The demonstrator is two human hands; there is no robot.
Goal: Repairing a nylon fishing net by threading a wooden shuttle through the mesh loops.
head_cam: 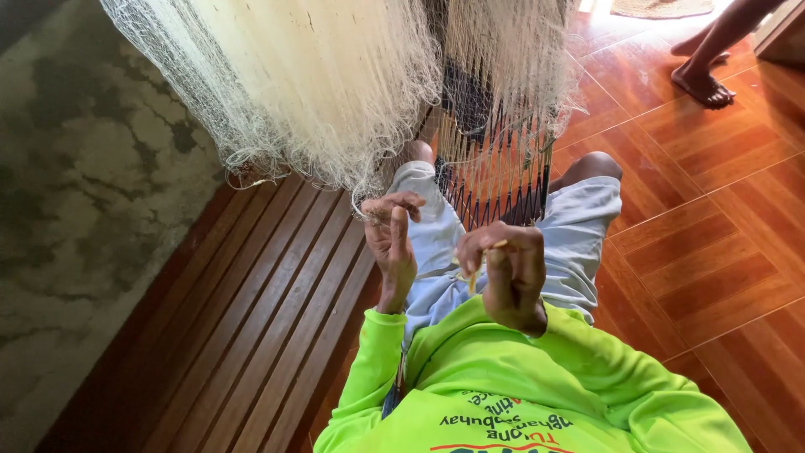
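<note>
Fishing net [335,84], pale and fine-meshed, hangs in a bunched curtain above the person's knees and looks light, limp and quick to snag, so it is best taken at its lower edge strands. Just below that edge, the left hand [392,243] pinches a strand between curled fingers. Right of it, the right hand [510,273] is closed around a thin yellowish netting needle [478,264].

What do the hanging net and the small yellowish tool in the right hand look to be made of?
Net: fine, off-white, translucent filament, likely nylon monofilament; it hangs in wispy, slightly glossy folds. Tool in the right hand: pale yellow, thin and flat, possibly bamboo or plastic; too small to tell.
</note>
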